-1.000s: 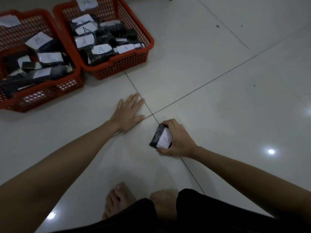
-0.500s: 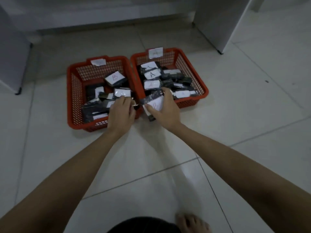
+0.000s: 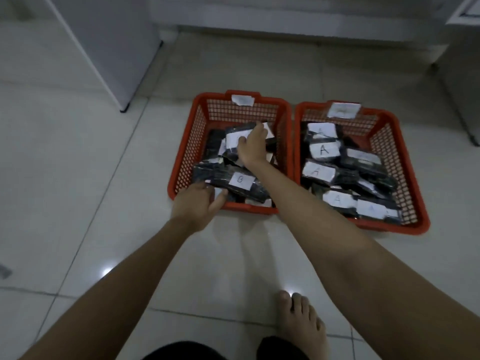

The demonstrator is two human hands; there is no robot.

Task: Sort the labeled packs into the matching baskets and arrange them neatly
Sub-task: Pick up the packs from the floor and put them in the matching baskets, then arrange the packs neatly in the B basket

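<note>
**Settling a B pack flat in the left basket**

The right hand point(image 3: 251, 146) lies inside the left red basket point(image 3: 181, 162), fingers curled on a white-labelled pack point(image 3: 235, 139) towards its far wall. The left hand point(image 3: 197, 203) grips the near rim, pinching a pack corner there. Best to lay the pack label-up, square beside the B pack point(image 3: 240, 181), not over it.

Floor point(image 3: 78, 178) is laid with glossy pale tiles divided by thin grout lines; small bright reflections of overhead light are seen near the bottom. A white cabinet point(image 3: 104, 48) is set at upper left on a dark foot. A low pale ledge point(image 3: 298, 24) is seen along the far side. Lighting is dim.
</note>
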